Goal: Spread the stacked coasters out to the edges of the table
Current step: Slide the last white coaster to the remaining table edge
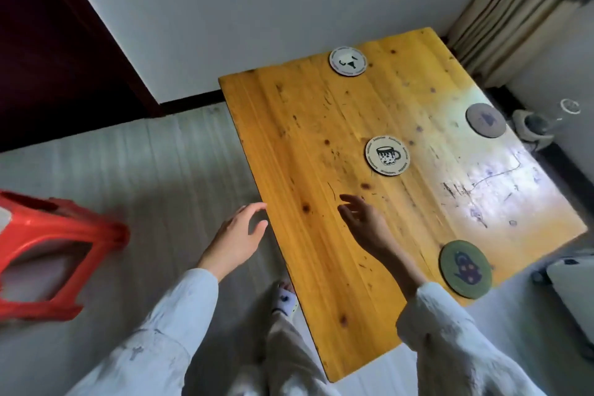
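Three coasters already sit at the counter point(321, 267) edges: a white one point(347, 61) at the far edge, a grey one point(485, 120) at the right edge, a green one point(465, 269) at the near right edge, slightly overhanging. The cup-print coaster point(387, 155) lies alone near the middle; whether another hides under it I cannot tell.

My right hand point(364, 222) hovers over the wood just short of that coaster, fingers loose and spread, holding nothing. My left hand point(239, 235) hangs off the left edge, open too, empty.

Step in hand, as I judge it: fetch the middle coaster. The left long edge has none, so that is the likely spot. I would press flat fingertips on top and slide it across rather than pinch; a thin disc is hard to lift off flat wood. Stop short of the rim so it does not tip off. Red stool point(48, 254) stands on the floor, left, clear of the path.
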